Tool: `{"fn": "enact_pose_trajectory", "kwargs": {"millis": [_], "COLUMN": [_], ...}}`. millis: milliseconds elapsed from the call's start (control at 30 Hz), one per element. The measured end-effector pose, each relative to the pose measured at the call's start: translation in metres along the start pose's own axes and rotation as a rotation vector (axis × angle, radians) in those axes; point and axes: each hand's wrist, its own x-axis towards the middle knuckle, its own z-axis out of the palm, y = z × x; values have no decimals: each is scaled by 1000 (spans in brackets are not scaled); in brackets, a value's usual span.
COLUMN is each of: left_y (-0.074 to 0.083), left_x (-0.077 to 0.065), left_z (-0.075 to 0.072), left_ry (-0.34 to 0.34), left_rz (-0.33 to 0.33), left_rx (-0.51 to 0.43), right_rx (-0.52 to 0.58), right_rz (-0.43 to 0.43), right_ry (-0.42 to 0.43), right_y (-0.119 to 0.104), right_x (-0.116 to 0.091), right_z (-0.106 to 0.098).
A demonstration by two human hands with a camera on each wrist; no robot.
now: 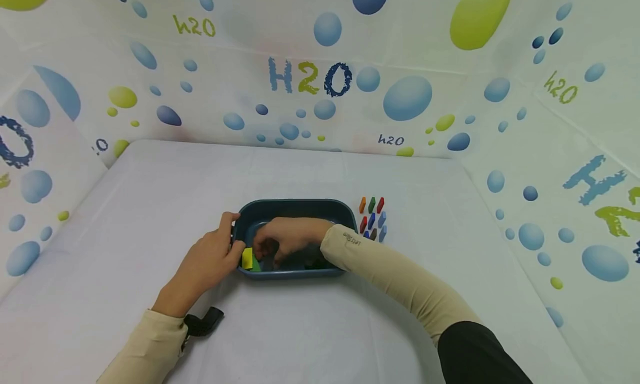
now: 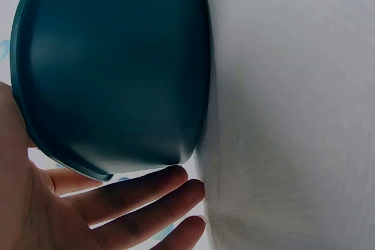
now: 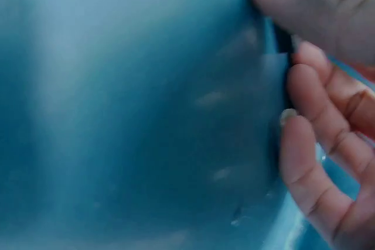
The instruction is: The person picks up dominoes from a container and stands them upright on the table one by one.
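Observation:
A dark teal plastic basin stands on the white-covered table. At its left end my left hand holds the rim, thumb over the edge and other fingers outside along the wall, as the left wrist view also shows. My right hand reaches down inside the basin with bent fingers. Between its thumb and fingers, in the right wrist view, is a small black piece, partly hidden. A yellow block and a green piece lie in the basin's near left corner, close to my left thumb.
Right of the basin, several small coloured blocks stand in rows: orange, green, red, blue, light blue and brown. Dark pieces lie in the basin under my right forearm. A patterned cloth hangs behind the table and at both sides.

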Motion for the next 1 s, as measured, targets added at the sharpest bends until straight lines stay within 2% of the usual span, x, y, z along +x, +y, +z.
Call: {"fn": "enact_pose_trajectory", "kwargs": {"millis": [200,400,633,833,1000], "left_y": [0,3,4,4,5], "left_x": [-2,-3,-4,-5,-7], "left_z": [1,1,3,4,5], "left_ry": [-6,-2,8,8,3], "left_rz": [-7,-1,2,-4,-11], "left_rx": [-7,-3,3,-1,-4], "right_rx": [6,97,232,279,390], "right_rz": [-33,-96,-143,-184,-214], "right_ry": [24,81,102,129,143], "right_y": [5,9,9,8,7], "right_x": [0,-3,-5,-8,-10], "right_z": [3,4,3,3,3]}}
